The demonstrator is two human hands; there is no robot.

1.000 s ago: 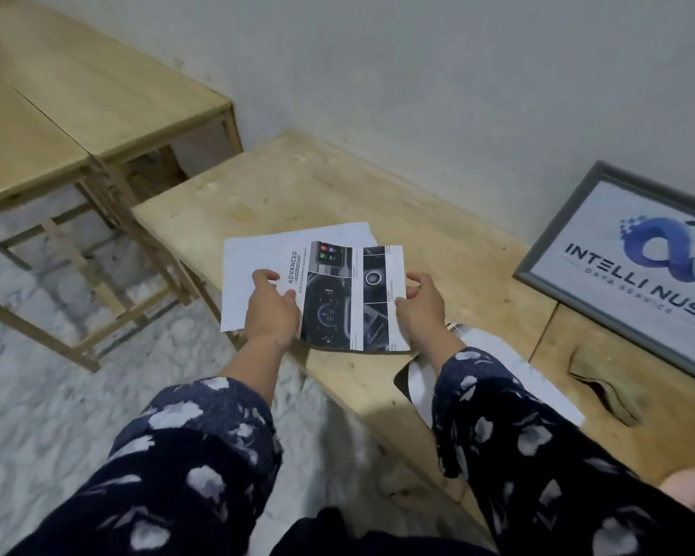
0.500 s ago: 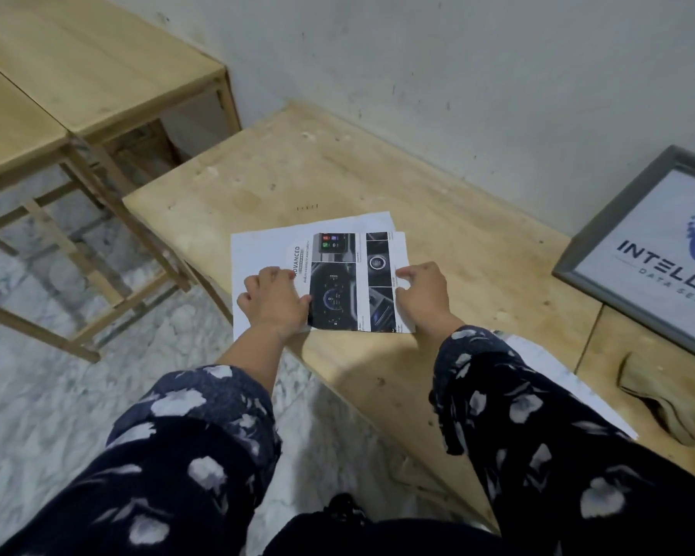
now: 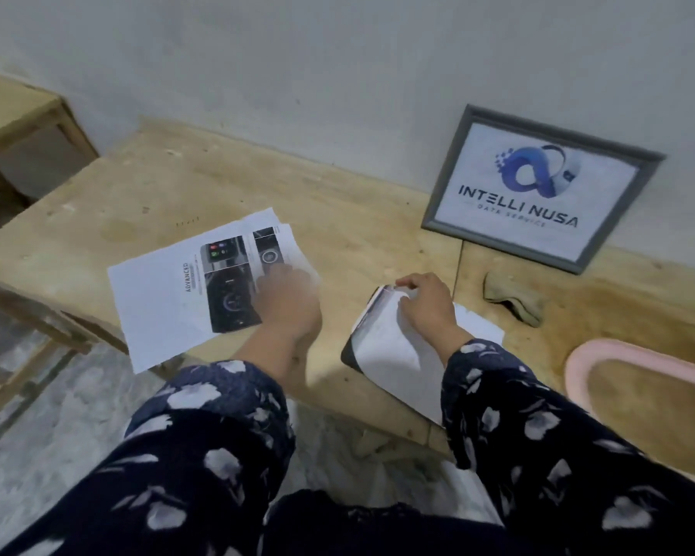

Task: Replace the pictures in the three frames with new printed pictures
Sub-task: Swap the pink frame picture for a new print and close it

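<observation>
A printed picture [image 3: 225, 278] with dark dashboard images and the word ADVANCED lies on a white sheet [image 3: 153, 311] at the wooden table's front edge. My left hand [image 3: 287, 300] rests on its right part with fingers laid flat, blurred. To the right lies another sheet [image 3: 386, 355], white side up with a dark print at its curled edge. My right hand [image 3: 426, 305] pinches that sheet's upper corner. A grey frame [image 3: 450, 174] holding an INTELLI NUSA picture leans against the wall at the back right.
A crumpled beige cloth [image 3: 510, 300] lies in front of the grey frame. A pink rim [image 3: 602, 355] of an object shows at the right edge. The wooden table [image 3: 358, 234] meets the wall; another wooden table [image 3: 13, 114] stands at the left.
Both hands held the printed picture before. It now lies on the table under my left hand, and my right hand has moved right onto the other sheet. The view turned right.
</observation>
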